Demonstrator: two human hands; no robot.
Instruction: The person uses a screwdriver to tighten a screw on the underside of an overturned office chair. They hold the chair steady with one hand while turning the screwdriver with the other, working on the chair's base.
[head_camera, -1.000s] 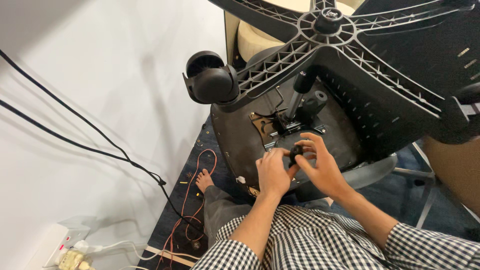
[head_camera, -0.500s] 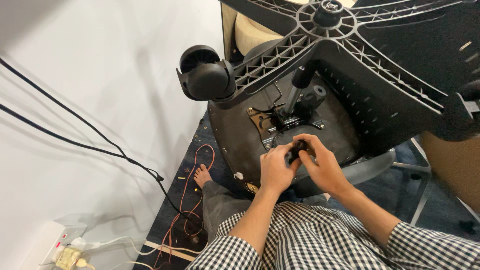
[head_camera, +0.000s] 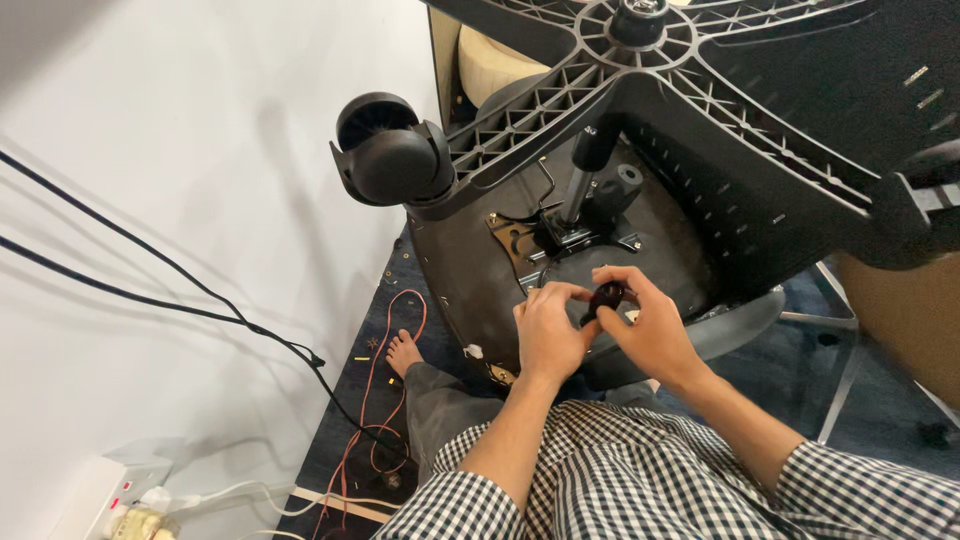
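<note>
Both hands' fingers (head_camera: 560, 295) pinch a black knob (head_camera: 606, 297) — seemingly — beneath the chair base (head_camera: 700, 90).

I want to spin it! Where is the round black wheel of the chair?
In the head view, the round black plastic caster wheel sits upper left, on one arm of the upturned black star-shaped chair base, beside the white wall.

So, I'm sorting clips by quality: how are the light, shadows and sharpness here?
Head view: even, soft light; the caster and cables cast faint shadows on the white wall; both hands and the small black knob look sharp; no glare.
</note>
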